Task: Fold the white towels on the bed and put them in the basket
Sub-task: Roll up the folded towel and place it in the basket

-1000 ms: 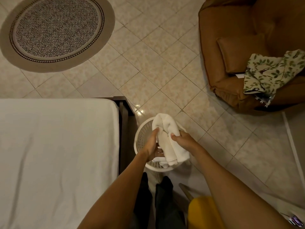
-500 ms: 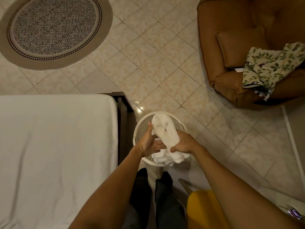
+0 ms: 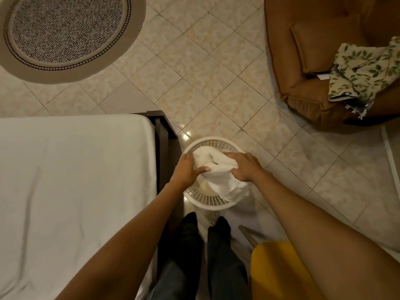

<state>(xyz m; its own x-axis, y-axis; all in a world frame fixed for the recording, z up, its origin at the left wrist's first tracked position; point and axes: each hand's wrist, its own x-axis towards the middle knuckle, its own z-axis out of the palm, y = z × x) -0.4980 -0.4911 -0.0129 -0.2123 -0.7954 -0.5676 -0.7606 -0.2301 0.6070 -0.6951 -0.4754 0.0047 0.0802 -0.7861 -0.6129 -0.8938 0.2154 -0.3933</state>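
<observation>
Both hands (image 3: 187, 169) (image 3: 245, 168) hide towel's (image 3: 218, 169) folds.

You stood on a floor of beige marbled tiles (image 3: 216, 68) laid on the diagonal, with a bright glare spot on one tile ahead of your feet. A round woven rug (image 3: 65, 33) with a dark speckled centre and a tan border lay at the upper left. At the upper right sat a brown leather armchair (image 3: 303, 61) with a matching cushion (image 3: 318, 44) on its seat; a cream cloth printed with green leaves (image 3: 363, 72) was draped over its front edge. A yellow object (image 3: 279, 271) showed at the lower right, a pale wooden stick (image 3: 247, 234) just beside it. Your dark socks (image 3: 190, 230) and jeans (image 3: 173, 284) filled the bottom centre.
</observation>
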